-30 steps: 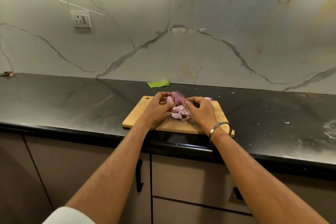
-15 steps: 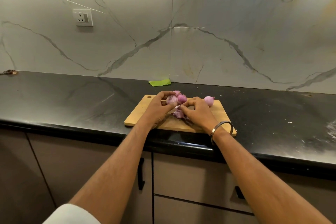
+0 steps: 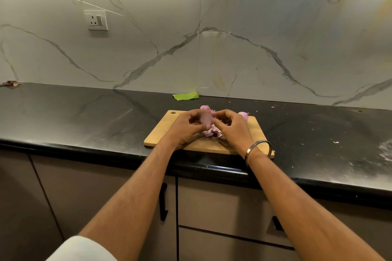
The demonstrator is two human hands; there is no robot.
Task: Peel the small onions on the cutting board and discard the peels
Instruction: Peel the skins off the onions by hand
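Observation:
A wooden cutting board (image 3: 257,133) lies on the black counter near its front edge. Both hands meet above the board's middle. My left hand (image 3: 186,127) grips a small pinkish onion (image 3: 205,118), blurred by motion, between thumb and fingers. My right hand (image 3: 230,126) pinches the same onion from the right side. Under the hands lies a pile of purple peels (image 3: 212,133). Behind the hands sit more small onions, one at the board's far edge (image 3: 205,108) and one at the far right (image 3: 244,115).
A green scrap (image 3: 186,96) lies on the black counter (image 3: 84,116) against the marble wall. A wall socket (image 3: 97,20) sits up left. Brown debris (image 3: 9,83) lies at the far left. White specks and smears mark the counter at right. Cabinet handles (image 3: 163,201) hang below.
Both hands have lifted slightly off the board and closed together around one onion. The peel pile now shows below them.

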